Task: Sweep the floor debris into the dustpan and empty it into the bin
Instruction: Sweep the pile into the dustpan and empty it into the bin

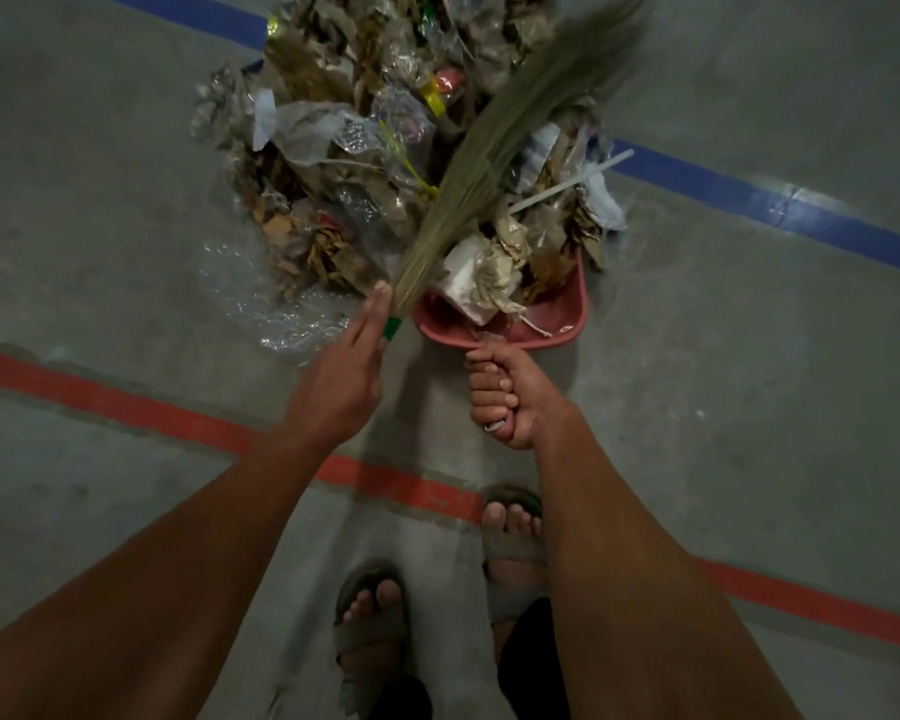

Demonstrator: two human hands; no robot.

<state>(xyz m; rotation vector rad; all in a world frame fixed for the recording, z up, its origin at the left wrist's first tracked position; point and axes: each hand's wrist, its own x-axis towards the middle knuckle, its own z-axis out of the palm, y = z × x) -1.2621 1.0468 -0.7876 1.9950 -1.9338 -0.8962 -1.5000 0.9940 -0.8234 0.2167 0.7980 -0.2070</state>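
Observation:
A big heap of debris (344,163), made of crumpled brown paper, clear plastic wrap and scraps, lies on the concrete floor ahead of me. A red dustpan (557,314) sits at the heap's near right edge with crumpled paper and a white piece inside. My right hand (505,397) is shut on the dustpan's handle. My left hand (344,376) holds a grass broom (510,127) by its green-bound handle end, index finger stretched along it. The broom's bristles slant up to the right over the heap, blurred at the tip.
A red floor line (141,407) runs diagonally under my arms, and a blue line (780,205) crosses behind the heap. My two sandalled feet (510,543) stand just behind the dustpan. Loose clear plastic (261,298) lies at the heap's near left.

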